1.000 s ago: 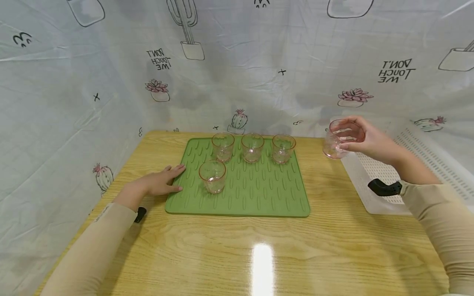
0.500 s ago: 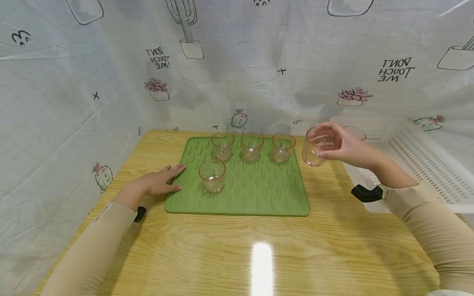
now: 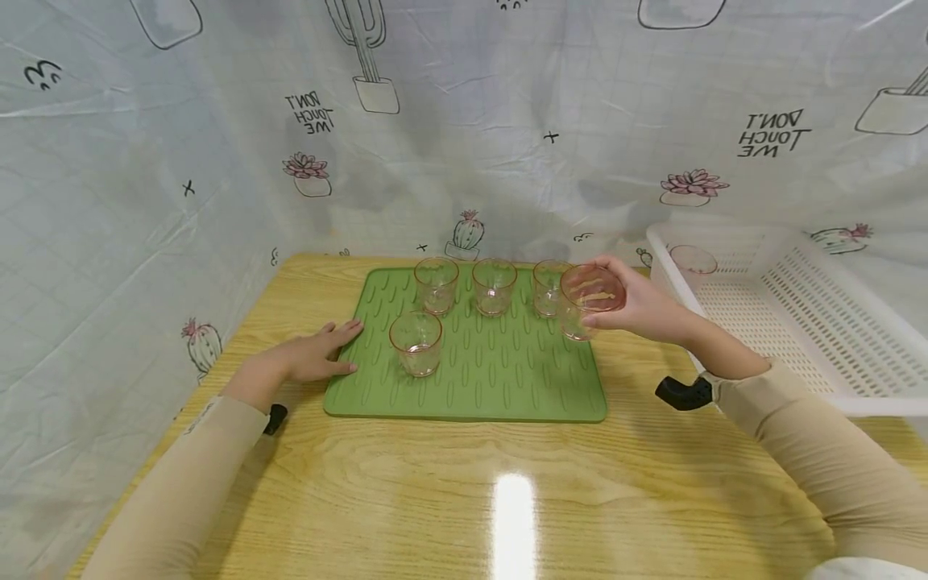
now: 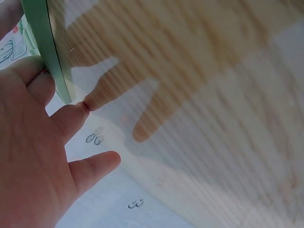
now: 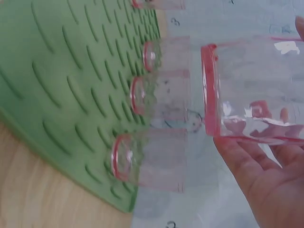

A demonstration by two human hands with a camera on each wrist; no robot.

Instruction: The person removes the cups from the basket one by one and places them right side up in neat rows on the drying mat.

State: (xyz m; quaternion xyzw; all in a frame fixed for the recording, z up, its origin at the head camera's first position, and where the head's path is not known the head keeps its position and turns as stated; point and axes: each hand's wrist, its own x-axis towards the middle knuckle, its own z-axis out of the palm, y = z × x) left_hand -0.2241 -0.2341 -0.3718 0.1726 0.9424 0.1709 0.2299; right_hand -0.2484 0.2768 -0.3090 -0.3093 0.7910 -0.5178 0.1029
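Observation:
My right hand grips a clear pinkish glass cup by its side, above the right part of the green ribbed mat. In the right wrist view the held cup shows its base raised off the mat. My left hand rests at the mat's left edge with fingers spread; in the left wrist view its fingers touch the mat's edge. Three similar cups stand along the back of the mat: a left one, a middle one and a right one. Another cup stands in front at left.
A white perforated plastic basket stands at the right, with a clear cup at its far left corner. Printed white sheeting hangs behind and to the left of the wooden table.
My right hand has carried the glass cup leftward from beside the basket to over the mat's right side. The left hand has stayed in place.

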